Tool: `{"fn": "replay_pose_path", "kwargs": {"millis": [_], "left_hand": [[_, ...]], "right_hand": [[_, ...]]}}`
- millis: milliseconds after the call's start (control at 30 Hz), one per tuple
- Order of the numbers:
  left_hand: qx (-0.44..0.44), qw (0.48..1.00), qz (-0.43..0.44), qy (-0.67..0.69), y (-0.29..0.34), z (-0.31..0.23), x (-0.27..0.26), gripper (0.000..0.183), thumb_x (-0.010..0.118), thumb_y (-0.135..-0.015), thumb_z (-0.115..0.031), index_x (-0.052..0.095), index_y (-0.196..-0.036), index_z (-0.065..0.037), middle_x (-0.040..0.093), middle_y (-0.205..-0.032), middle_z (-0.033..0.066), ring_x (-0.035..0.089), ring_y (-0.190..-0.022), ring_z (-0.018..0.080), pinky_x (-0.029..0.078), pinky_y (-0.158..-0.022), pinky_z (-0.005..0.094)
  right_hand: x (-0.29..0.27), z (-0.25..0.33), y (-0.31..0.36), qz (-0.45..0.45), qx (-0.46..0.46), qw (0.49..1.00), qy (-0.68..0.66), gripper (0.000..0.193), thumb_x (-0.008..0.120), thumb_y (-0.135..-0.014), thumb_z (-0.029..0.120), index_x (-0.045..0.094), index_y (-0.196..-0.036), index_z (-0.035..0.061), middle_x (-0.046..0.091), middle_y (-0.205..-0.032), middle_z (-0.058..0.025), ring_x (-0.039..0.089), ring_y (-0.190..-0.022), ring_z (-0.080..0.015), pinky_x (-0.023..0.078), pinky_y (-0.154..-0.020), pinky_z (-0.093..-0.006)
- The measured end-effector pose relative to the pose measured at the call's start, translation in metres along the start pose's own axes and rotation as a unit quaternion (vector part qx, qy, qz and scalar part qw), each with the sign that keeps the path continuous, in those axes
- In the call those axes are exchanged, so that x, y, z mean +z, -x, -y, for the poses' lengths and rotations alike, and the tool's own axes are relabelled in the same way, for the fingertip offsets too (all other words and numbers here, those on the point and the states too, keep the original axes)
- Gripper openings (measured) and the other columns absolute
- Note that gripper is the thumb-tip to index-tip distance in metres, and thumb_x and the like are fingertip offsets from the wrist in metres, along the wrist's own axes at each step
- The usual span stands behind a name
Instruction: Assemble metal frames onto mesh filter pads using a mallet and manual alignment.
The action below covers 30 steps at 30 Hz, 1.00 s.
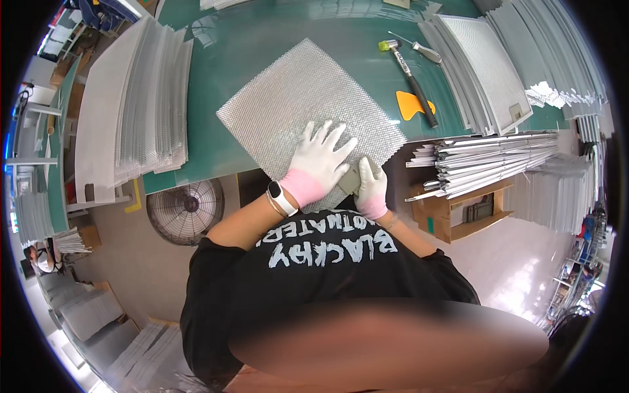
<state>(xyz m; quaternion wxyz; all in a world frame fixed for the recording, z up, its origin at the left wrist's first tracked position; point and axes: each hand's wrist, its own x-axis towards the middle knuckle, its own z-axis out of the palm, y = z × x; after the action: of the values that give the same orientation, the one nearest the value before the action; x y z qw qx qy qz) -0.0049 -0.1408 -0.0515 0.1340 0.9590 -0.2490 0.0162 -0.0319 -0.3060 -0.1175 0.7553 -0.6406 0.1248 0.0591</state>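
A square sheet of silvery metal mesh [295, 92] lies turned cornerwise on the green table, its near corner reaching past the edge toward my body. My left hand [318, 160], in a white glove with a pink cuff, rests flat on the mesh with its fingers spread. At the near right side of the sheet, my gloved right hand [371, 187] closes on a small flat grey-green piece [350, 181] lying against the mesh. The fingers hide part of that piece, so its exact kind does not show.
On the green table [216, 62], a mallet [413, 82], a screwdriver [426, 52] and an orange scraper [409, 105] lie right of the mesh. Stacked mesh panels stand left [147, 98] and right [481, 72]. Below are metal strips [485, 164], a cardboard box [452, 219] and a floor fan [185, 209].
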Motion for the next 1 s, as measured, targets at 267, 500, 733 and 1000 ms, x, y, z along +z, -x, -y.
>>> {"fn": "replay_pose_path", "kwargs": {"millis": [267,500,733,1000], "left_hand": [[0.011,0.996,0.057,-0.070,-0.017,0.037,-0.003,0.048,0.049,-0.094,-0.032,0.044,-0.140,-0.019,0.038,-0.147,0.0116,0.029,-0.138,0.0341,0.017,-0.114,0.0551],[0.048,0.992,-0.096,-0.060,-0.030,0.069,-0.039,0.042,0.053,-0.089,-0.017,0.051,-0.130,-0.010,0.050,-0.133,0.0124,0.037,-0.132,0.0359,0.022,-0.112,0.0523],[0.144,0.836,0.149,0.508,0.012,0.003,0.049,0.036,0.057,-0.092,-0.019,0.057,-0.124,-0.003,0.063,-0.119,0.0101,0.060,-0.108,0.0264,0.045,-0.098,0.0362],[0.021,0.750,-0.076,0.657,0.001,-0.029,0.052,0.061,0.040,-0.099,-0.048,0.055,-0.122,0.007,0.060,-0.122,0.0213,0.056,-0.117,0.0351,0.040,-0.106,0.0479]], "right_hand": [[0.007,0.016,-0.033,0.285,0.236,0.929,-0.022,0.040,0.059,-0.094,0.039,0.060,-0.105,0.0012,0.063,-0.079,-0.0027,0.061,-0.068,-0.0108,0.049,-0.061,-0.0247],[-0.108,0.068,-0.086,0.045,0.004,0.632,0.773,0.018,0.057,-0.081,0.016,0.071,-0.091,0.0105,0.068,-0.092,-0.0139,0.066,-0.090,-0.0309,0.054,-0.079,-0.0409],[-0.191,0.062,-0.095,0.133,-0.303,0.574,0.749,0.013,0.061,-0.077,0.014,0.070,-0.086,0.0181,0.063,-0.085,-0.0046,0.065,-0.080,-0.0260,0.054,-0.069,-0.0373],[-0.028,0.072,0.022,0.432,-0.188,0.865,0.173,0.027,0.061,-0.091,0.017,0.065,-0.115,0.0068,0.070,-0.101,-0.0115,0.068,-0.090,-0.0177,0.054,-0.079,-0.0336]]}}
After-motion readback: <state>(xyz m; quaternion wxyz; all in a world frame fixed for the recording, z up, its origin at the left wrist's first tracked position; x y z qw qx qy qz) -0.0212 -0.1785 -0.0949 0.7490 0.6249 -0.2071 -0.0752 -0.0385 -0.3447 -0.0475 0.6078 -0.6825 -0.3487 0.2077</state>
